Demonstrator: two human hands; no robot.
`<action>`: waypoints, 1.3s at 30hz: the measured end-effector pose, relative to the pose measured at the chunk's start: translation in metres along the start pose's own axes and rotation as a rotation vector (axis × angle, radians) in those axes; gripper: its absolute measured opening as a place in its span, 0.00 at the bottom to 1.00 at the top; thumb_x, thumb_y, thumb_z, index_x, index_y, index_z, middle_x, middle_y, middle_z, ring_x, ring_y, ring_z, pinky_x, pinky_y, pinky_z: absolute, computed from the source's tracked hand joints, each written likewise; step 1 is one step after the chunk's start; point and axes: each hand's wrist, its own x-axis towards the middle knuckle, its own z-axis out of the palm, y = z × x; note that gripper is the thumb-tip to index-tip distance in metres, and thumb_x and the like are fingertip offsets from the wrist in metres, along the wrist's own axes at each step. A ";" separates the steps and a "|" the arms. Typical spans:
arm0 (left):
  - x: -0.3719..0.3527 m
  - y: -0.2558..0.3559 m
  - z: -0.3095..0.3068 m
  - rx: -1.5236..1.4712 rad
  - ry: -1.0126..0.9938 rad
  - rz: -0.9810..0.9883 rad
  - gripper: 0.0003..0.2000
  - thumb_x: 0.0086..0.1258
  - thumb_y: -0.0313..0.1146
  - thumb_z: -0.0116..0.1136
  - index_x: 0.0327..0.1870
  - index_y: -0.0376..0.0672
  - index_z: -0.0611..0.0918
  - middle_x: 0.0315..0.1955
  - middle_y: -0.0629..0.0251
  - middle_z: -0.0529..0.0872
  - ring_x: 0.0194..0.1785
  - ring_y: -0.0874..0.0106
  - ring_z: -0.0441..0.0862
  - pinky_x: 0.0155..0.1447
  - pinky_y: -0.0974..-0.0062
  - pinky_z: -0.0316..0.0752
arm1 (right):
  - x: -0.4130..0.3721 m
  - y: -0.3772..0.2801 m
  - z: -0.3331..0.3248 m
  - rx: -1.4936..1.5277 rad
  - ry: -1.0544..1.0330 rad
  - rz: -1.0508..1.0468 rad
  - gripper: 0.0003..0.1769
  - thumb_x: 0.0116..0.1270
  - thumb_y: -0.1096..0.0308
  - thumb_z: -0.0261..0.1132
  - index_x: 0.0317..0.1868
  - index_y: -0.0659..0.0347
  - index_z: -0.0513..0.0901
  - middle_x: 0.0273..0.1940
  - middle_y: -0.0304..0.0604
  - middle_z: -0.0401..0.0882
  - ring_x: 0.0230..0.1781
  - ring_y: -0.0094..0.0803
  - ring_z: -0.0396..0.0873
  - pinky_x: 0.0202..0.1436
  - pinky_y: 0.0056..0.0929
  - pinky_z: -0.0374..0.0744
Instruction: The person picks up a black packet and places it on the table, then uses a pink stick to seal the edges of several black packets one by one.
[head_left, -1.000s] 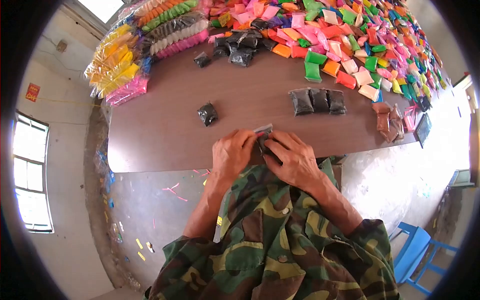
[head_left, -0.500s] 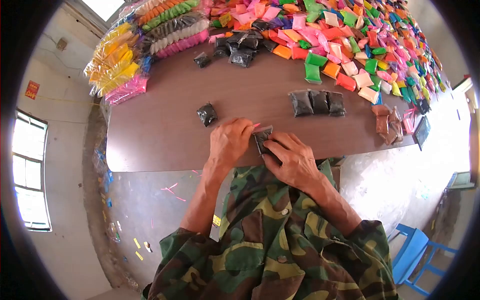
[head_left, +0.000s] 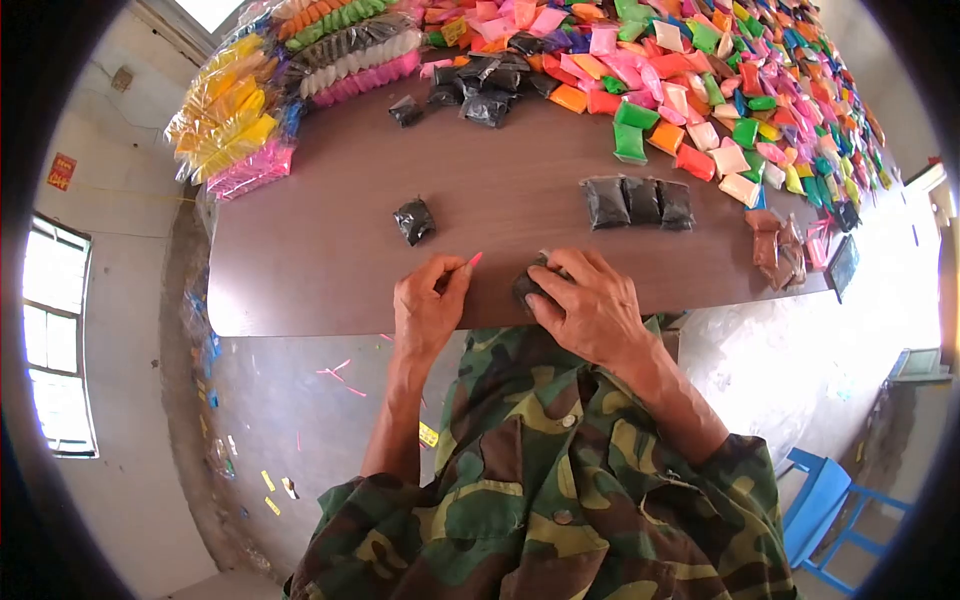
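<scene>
Has drawn the left hand [head_left: 428, 310] leftward off the black packet [head_left: 524, 287] since the earlier frame, so that both hands now sit apart along the near edge of the counter [head_left: 320, 260]. Pinches a thin pink strip [head_left: 473, 261] in the left grip, thumb and forefinger together on it, its free end sticking up to the right. Covers the black packet with the right hand [head_left: 590, 308], grip clamped over it, fingers curled across its far side and hiding all but its left end; cannot tell whether it rests on the counter. Holds it just in front of the camouflage jacket [head_left: 560, 480]. Has a lone black packet [head_left: 414, 220] lying farther off and to the left, and a row of three black packets [head_left: 640, 202] side by side to the far right of the right hand. Looks beyond these onto a heap of black packets [head_left: 480, 90] and a wide spread of coloured packets [head_left: 720, 90] running off to the right. Sees bundled bags [head_left: 240, 120] stacked at the far left corner, brown packets [head_left: 775, 240] by the right edge, pink scraps [head_left: 340, 375] on the floor [head_left: 290, 420] and a blue chair [head_left: 830, 510] near right.
</scene>
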 end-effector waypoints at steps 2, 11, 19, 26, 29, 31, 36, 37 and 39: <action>-0.004 0.001 0.000 -0.011 0.008 0.031 0.07 0.80 0.31 0.72 0.47 0.35 0.91 0.30 0.63 0.91 0.34 0.79 0.85 0.41 0.73 0.80 | -0.003 -0.002 0.006 -0.036 0.009 0.025 0.16 0.66 0.63 0.80 0.52 0.57 0.93 0.57 0.41 0.85 0.62 0.43 0.85 0.52 0.44 0.88; -0.014 0.005 0.010 -0.049 0.060 0.020 0.04 0.79 0.27 0.72 0.45 0.35 0.90 0.30 0.60 0.91 0.31 0.76 0.86 0.38 0.72 0.81 | -0.008 0.005 0.015 -0.094 0.039 -0.216 0.24 0.68 0.65 0.79 0.64 0.60 0.90 0.70 0.45 0.83 0.72 0.45 0.82 0.66 0.47 0.82; -0.016 0.002 0.008 -0.051 0.034 -0.020 0.07 0.80 0.31 0.73 0.48 0.35 0.92 0.31 0.64 0.92 0.35 0.79 0.86 0.41 0.73 0.82 | -0.011 -0.016 0.009 -0.239 -0.035 -0.223 0.31 0.67 0.60 0.79 0.67 0.68 0.85 0.71 0.49 0.81 0.76 0.47 0.77 0.74 0.47 0.77; -0.015 0.001 0.008 -0.053 0.046 0.045 0.08 0.80 0.31 0.73 0.48 0.35 0.91 0.30 0.64 0.91 0.33 0.79 0.85 0.41 0.73 0.82 | -0.006 -0.019 0.010 -0.253 -0.078 -0.228 0.35 0.63 0.58 0.82 0.66 0.71 0.84 0.70 0.54 0.80 0.74 0.50 0.77 0.74 0.47 0.77; -0.017 0.006 0.006 -0.039 0.026 0.034 0.07 0.80 0.31 0.73 0.48 0.35 0.91 0.30 0.64 0.92 0.34 0.79 0.85 0.41 0.74 0.82 | -0.006 -0.019 0.009 -0.217 -0.066 -0.227 0.36 0.62 0.58 0.83 0.66 0.71 0.84 0.70 0.54 0.80 0.74 0.50 0.78 0.74 0.48 0.77; -0.017 0.008 0.008 -0.033 0.021 0.027 0.07 0.80 0.31 0.73 0.47 0.35 0.91 0.30 0.64 0.92 0.33 0.80 0.85 0.41 0.74 0.81 | -0.007 -0.016 0.009 -0.204 -0.059 -0.234 0.36 0.63 0.58 0.82 0.66 0.71 0.84 0.70 0.54 0.80 0.74 0.50 0.77 0.75 0.49 0.76; -0.022 -0.002 0.018 -0.055 0.067 0.006 0.07 0.80 0.31 0.73 0.47 0.35 0.91 0.30 0.64 0.92 0.33 0.80 0.85 0.40 0.74 0.81 | -0.013 -0.013 0.007 -0.203 -0.042 -0.235 0.39 0.65 0.56 0.81 0.71 0.69 0.82 0.73 0.53 0.78 0.78 0.49 0.74 0.79 0.54 0.73; -0.021 -0.003 0.018 -0.059 0.075 0.016 0.07 0.80 0.31 0.73 0.47 0.35 0.91 0.30 0.64 0.92 0.33 0.80 0.85 0.40 0.74 0.81 | -0.013 -0.014 0.007 -0.192 -0.053 -0.218 0.40 0.65 0.56 0.82 0.72 0.68 0.81 0.74 0.53 0.77 0.79 0.49 0.73 0.80 0.54 0.72; -0.020 -0.002 0.017 -0.062 0.078 0.010 0.08 0.80 0.32 0.73 0.47 0.35 0.91 0.31 0.63 0.92 0.33 0.79 0.85 0.40 0.74 0.81 | -0.015 -0.017 0.005 -0.169 -0.070 -0.188 0.42 0.65 0.55 0.82 0.74 0.68 0.80 0.77 0.53 0.76 0.81 0.49 0.71 0.81 0.56 0.71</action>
